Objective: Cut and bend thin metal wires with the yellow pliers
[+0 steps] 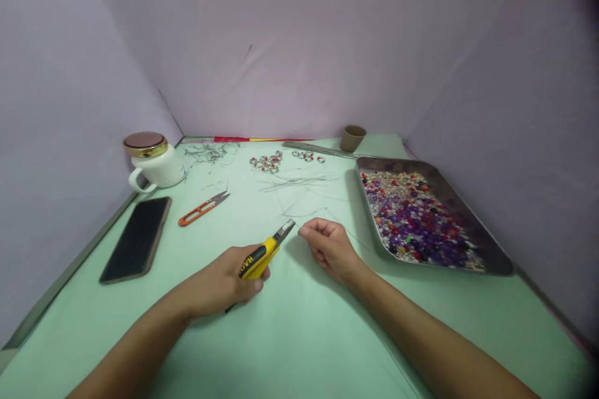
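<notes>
My left hand is wrapped round yellow-and-black pliers, whose metal jaws point up and right. Just right of the jaw tips, my right hand is closed in a pinch, thumb against forefinger. A thin wire shows faintly at those fingertips; most of it is hidden or too fine to follow. Beyond the hands lie loose thin wires on the pale green tabletop. Farther back are small rings of clear and red beads, with a smaller beaded group to their right.
A metal tray of mixed beads stands at right, a brown cup behind it. On the left are orange thread snips, a phone and a white lidded mug. Tangled wire scraps lie at the back.
</notes>
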A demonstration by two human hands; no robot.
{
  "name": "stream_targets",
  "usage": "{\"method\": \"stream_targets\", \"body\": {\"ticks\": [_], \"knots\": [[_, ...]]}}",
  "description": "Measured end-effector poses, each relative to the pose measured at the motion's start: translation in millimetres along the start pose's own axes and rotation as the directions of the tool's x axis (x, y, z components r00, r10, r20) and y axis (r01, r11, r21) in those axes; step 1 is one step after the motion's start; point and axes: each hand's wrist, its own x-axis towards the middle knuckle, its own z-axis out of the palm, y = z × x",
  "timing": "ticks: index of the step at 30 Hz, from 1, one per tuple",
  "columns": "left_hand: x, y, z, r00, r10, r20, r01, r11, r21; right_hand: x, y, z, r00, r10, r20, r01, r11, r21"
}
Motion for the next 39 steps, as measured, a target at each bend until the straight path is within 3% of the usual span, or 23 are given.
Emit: {"method": "stream_targets", "body": {"ticks": [5, 11, 19, 21, 24, 27, 28, 30, 32, 34, 37, 39], "knots": [[0, 2, 1.5, 0.999, 0.041, -0.029, -0.038, 0.996, 0.086, 0, 1, -1, 1.000, -0.004, -0.001, 0.004, 1.000, -0.004], [0, 2, 8.4, 0.987, 0.084, -0.140, -0.041, 0.959, 0.281, -1, -1, 1, 1.000, 0.014, -0.021, -0.014, 1.000, -0.008], [-1, 4, 12.0, 0.973, 0.135, -0.190, -0.055, 0.925, 0.376, -2, 0, 3, 0.998, 0.004, -0.057, -0.006, 0.999, -0.040], [1, 1, 16.0, 0.961, 0.107, -0.256, 0.037, 0.866, 0.499, -1, 1, 3, 0.998, 0.003, -0.066, -0.007, 0.999, -0.053], [7, -3, 26.1, 0.923, 0.061, -0.379, 0.248, 0.659, 0.710, 1, 2, 3, 0.996, 0.004, -0.085, -0.010, 0.998, -0.069], [12, -6, 34.2, 0.891, 0.091, -0.444, 0.338, 0.519, 0.785, 2, 3, 3, 0.996, -0.002, -0.090, -0.005, 0.997, -0.074], [12, -5, 34.7, 0.886, 0.101, -0.453, 0.337, 0.531, 0.777, 2, 3, 3, 0.996, -0.007, -0.085, 0.001, 0.997, -0.071], [9, -4, 31.7, 0.901, 0.109, -0.421, 0.253, 0.656, 0.711, 2, 3, 2, 0.998, -0.016, -0.067, 0.012, 0.998, -0.057], [3, 0, 24.3, 0.939, 0.123, -0.321, 0.080, 0.830, 0.552, 1, 3, 1, 0.999, -0.029, -0.041, 0.027, 0.999, -0.044], [-3, 3, 15.8, 0.976, 0.106, -0.190, -0.041, 0.947, 0.318, 1, 4, -1, 0.998, -0.055, -0.004, 0.055, 0.998, -0.038], [-9, 6, 6.9, 0.999, 0.044, 0.025, -0.044, 0.999, -0.018, 2, 5, -3, 0.992, -0.112, 0.058, 0.114, 0.993, -0.030], [-9, 5, 4.6, 0.990, 0.080, 0.117, -0.060, 0.984, -0.169, 3, 6, -4, 0.988, -0.130, 0.078, 0.132, 0.991, -0.030]]}}
